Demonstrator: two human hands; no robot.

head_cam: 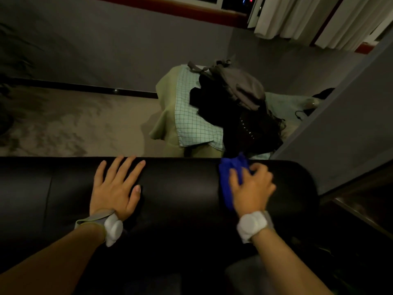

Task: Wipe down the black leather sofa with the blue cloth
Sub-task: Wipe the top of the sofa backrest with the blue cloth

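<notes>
The black leather sofa [180,184] runs across the lower half of the head view, its rounded back top facing me. My left hand [116,188] rests flat on that top, fingers straight and spread. Toward the sofa's right end, my right hand [252,190] presses the blue cloth [228,177] against the leather, its fingers curled over the bunched fabric. The cloth shows to the left of and above the hand; the rest is hidden under the palm. White bands sit on both wrists.
Behind the sofa stands a low piece of furniture draped in green and checked cloth [191,120], piled with a grey backpack [238,86] and dark clothes. Patterned carpet [63,124] spreads to the left. A grey wall corner [340,128] stands at right, curtains [319,18] above.
</notes>
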